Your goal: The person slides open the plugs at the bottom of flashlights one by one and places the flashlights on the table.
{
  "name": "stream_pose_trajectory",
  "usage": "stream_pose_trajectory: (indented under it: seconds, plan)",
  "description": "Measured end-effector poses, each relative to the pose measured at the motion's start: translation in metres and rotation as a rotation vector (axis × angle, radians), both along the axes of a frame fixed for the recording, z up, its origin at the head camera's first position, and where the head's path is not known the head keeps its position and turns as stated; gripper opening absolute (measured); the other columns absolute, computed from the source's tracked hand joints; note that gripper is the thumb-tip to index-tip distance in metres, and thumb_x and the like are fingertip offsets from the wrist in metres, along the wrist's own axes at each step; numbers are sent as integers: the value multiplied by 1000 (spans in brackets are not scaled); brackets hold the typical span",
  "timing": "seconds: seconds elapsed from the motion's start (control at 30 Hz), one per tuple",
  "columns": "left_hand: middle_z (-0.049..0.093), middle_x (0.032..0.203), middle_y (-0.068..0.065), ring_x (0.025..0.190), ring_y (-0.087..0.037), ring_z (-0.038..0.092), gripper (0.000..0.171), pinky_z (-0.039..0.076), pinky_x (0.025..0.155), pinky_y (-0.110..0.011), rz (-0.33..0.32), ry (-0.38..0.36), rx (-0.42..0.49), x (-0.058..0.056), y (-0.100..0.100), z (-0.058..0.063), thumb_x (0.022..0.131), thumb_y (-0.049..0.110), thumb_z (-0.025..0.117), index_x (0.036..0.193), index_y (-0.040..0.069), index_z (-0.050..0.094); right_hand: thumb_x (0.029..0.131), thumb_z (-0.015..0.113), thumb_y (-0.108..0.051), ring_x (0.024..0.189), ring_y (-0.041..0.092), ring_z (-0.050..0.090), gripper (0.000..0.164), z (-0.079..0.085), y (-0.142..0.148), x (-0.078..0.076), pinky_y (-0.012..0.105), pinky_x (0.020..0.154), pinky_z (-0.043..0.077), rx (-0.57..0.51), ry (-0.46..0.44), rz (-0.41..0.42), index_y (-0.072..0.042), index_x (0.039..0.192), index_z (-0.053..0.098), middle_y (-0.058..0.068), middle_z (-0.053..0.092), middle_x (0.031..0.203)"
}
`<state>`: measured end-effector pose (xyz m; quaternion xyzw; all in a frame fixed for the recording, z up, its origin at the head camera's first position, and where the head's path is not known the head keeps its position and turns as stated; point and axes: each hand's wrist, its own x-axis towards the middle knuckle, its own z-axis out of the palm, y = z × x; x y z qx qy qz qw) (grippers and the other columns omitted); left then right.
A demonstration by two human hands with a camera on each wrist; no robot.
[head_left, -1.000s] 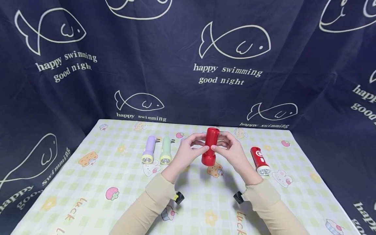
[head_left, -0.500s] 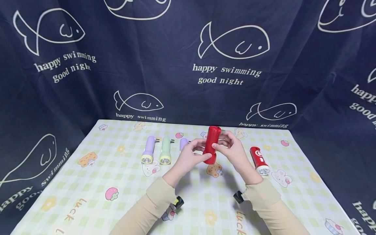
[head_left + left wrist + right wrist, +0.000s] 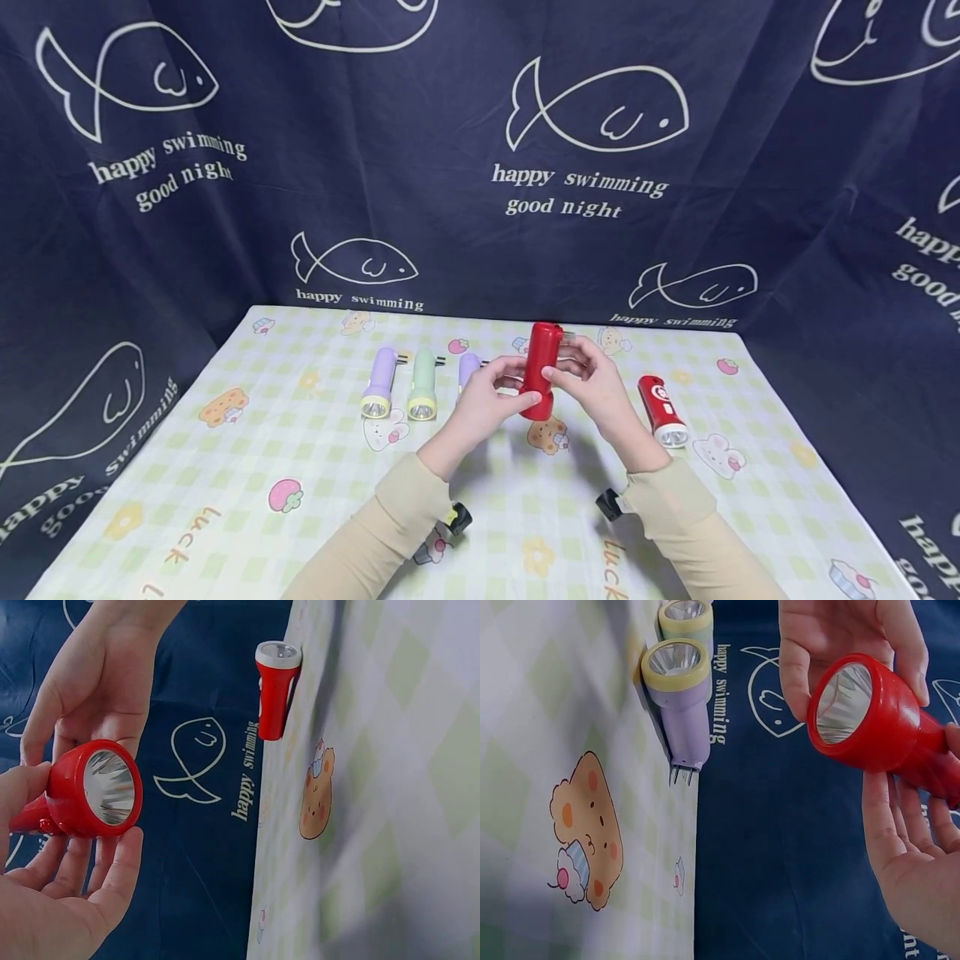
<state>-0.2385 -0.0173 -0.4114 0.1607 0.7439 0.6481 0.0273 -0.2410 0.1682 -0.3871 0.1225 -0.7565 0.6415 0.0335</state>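
Observation:
A red flashlight (image 3: 542, 358) is held above the table between both hands, its lens end pointing down towards the person. Thin plug prongs (image 3: 569, 337) jut sideways from its upper end. Near the lamp head, my left hand (image 3: 483, 398) grips it with the thumb across the front. My right hand (image 3: 598, 387) pinches the body higher up, thumb in front and fingers behind. In the left wrist view, the clear lens and silver reflector (image 3: 111, 787) face the camera and look unlit. The right wrist view shows the same round red head (image 3: 870, 712), with fingers around it.
Left of the hands lie a purple flashlight (image 3: 382, 375), a green one (image 3: 424, 375) and another purple one (image 3: 468, 365), partly hidden by the left hand. A red flashlight with a white head (image 3: 662, 408) lies on the right. A checked cloth (image 3: 337, 500) covers the table.
My left hand has slid down to the flashlight's head, while the flashlight has risen slightly and tipped. The second purple flashlight has come into view. Over the last half second, almost nothing moves.

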Motion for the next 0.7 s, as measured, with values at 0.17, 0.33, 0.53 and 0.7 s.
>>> stream_pose_trajectory:
  seconds: [0.17,0.33,0.53,0.7]
  plan:
    - [66,106,-7,94,-20,61,44,53,76,-30,33,2,12,-2,0,0,80,19,75,122,13,61,85,69,-8,97,8,64,50,-3,0,-1,22,84,54,-31,25,25,-1,130,49,6,62,119]
    - [66,106,-7,93,-18,62,44,54,77,-28,59,-4,26,-5,-1,2,81,18,74,123,11,60,85,69,-9,101,10,62,50,-7,-1,0,21,86,52,-40,43,38,-3,130,50,-1,63,117]
    - [67,105,-9,94,-20,63,44,54,78,-27,80,5,34,-7,-5,7,82,19,74,123,8,61,85,71,-12,102,12,62,50,-12,-3,1,21,87,52,-10,10,49,-5,130,51,15,60,121]
    - [67,107,-10,94,-19,64,45,55,79,-27,80,0,41,-9,-6,6,83,21,72,124,7,60,85,71,-14,104,18,61,49,-15,-6,3,21,87,52,-1,-19,57,-5,130,51,18,59,121]
